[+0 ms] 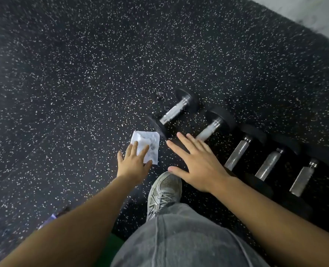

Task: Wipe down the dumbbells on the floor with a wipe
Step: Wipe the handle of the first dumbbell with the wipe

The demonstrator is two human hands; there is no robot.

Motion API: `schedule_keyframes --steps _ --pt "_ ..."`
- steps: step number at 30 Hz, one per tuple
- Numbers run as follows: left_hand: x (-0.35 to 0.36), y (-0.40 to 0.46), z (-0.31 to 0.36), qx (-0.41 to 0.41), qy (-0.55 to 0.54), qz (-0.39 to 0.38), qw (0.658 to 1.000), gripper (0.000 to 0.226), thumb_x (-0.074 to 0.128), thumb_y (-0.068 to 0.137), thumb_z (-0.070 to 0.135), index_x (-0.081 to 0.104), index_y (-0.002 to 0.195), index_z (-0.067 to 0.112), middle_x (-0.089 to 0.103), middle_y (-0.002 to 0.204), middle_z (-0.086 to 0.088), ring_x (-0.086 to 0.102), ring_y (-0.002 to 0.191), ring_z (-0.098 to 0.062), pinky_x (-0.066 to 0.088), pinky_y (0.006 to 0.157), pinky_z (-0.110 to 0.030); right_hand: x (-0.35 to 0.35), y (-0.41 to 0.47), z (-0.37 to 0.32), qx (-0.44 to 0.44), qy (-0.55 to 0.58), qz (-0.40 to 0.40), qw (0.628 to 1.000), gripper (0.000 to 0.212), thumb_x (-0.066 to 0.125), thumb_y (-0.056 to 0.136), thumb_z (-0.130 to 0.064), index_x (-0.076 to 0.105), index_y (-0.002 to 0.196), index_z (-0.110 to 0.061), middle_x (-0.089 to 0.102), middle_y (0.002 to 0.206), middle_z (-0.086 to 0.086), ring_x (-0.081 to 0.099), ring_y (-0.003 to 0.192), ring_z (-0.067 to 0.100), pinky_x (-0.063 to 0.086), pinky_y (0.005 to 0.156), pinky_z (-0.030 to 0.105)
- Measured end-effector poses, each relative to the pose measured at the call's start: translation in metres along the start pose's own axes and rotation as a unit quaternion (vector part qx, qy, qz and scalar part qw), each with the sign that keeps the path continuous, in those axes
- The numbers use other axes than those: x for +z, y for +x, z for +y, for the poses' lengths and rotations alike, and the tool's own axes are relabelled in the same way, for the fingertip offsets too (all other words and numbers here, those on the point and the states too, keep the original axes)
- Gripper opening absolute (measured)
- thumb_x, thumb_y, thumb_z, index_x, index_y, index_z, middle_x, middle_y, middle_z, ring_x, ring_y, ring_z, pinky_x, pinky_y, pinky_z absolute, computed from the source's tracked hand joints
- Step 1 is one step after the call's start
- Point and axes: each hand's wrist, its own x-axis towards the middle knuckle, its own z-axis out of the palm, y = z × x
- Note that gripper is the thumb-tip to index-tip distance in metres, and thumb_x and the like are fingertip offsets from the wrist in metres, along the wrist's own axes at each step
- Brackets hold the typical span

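Several black dumbbells with silver handles lie in a row on the speckled rubber floor. The leftmost dumbbell sits slightly apart, and a second dumbbell lies beside it. A white wipe lies flat on the floor, just left of the leftmost dumbbell's near head. My left hand has its fingers spread, with the fingertips over the wipe's near edge. My right hand hovers flat and open above the near end of the second dumbbell, holding nothing.
My grey sneaker and grey trouser leg are planted between my arms. Further dumbbells extend to the right. A pale floor strip borders the mat at the top right. Small dark debris lies beyond the dumbbells.
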Motion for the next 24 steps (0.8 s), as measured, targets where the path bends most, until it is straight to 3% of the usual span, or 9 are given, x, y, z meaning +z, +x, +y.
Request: schedule_keyframes --steps 10,16,24 --pt "0.016 0.013 -0.007 -0.007 -0.012 -0.029 0.999 0.069 0.033 0.106 0.058 0.011 0.166 0.032 -0.002 0.175 0.002 -0.001 0.161 -0.024 0.006 0.129 -0.057 0.007 0.002 0.013 -0.004 0.009 0.013 1.000 0.072 0.031 0.102 -0.070 0.001 0.163 -0.045 -0.009 0.174 -0.004 -0.008 0.160 0.022 0.000 0.129 0.044" --pt "0.018 0.013 -0.010 0.005 -0.009 -0.029 1.000 0.060 0.029 0.107 0.058 0.016 0.163 0.043 0.000 0.175 0.000 0.001 0.161 -0.026 0.010 0.127 -0.055 0.005 0.001 0.016 0.003 0.006 0.021 1.000 0.070 0.029 0.103 -0.069 0.000 0.163 -0.046 -0.010 0.174 -0.004 -0.008 0.160 0.021 0.000 0.129 0.044" --pt "0.007 0.019 -0.011 -0.014 -0.033 0.000 0.999 0.061 0.032 0.109 0.047 0.025 0.163 0.020 0.021 0.172 0.000 0.018 0.157 -0.024 0.021 0.125 -0.052 0.000 0.001 0.015 0.004 0.006 0.026 1.000 0.069 0.030 0.104 -0.066 0.003 0.163 -0.044 -0.008 0.174 -0.004 -0.007 0.160 0.021 0.001 0.129 0.044"
